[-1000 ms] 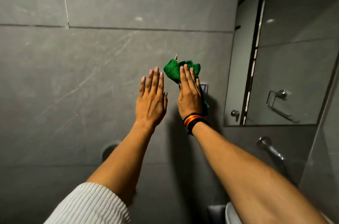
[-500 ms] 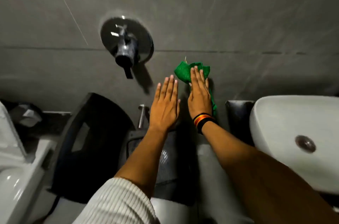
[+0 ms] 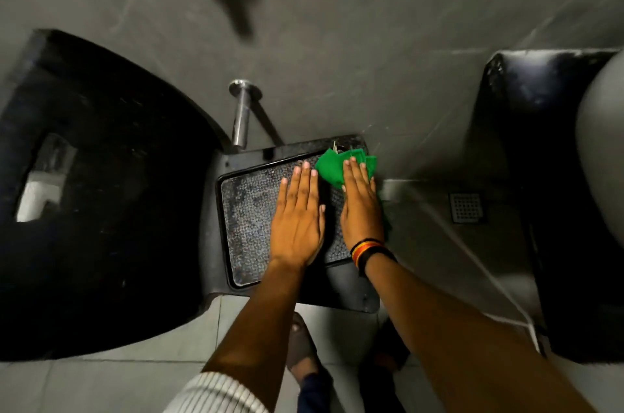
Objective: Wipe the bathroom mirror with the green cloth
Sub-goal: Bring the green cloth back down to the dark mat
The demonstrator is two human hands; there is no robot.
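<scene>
The green cloth is bunched under the fingers and palm of my right hand, which holds it stretched out flat in front of me. A striped band circles that wrist. Beside it on the left, my left hand is flat with the fingers straight and together, holding nothing. Both hands hover above a black square stand with a pebbled top. The mirror is out of view; I am looking down at the floor.
A black curved shelf fills the left. A chrome pipe sticks out of the grey wall. At right stand a black counter and a white basin's edge. A floor drain and my sandalled foot lie below.
The view has swung down from the wall and mirror, past the wall tap, to the floor. Both hands keep the same pose, the cloth still under the right hand.
</scene>
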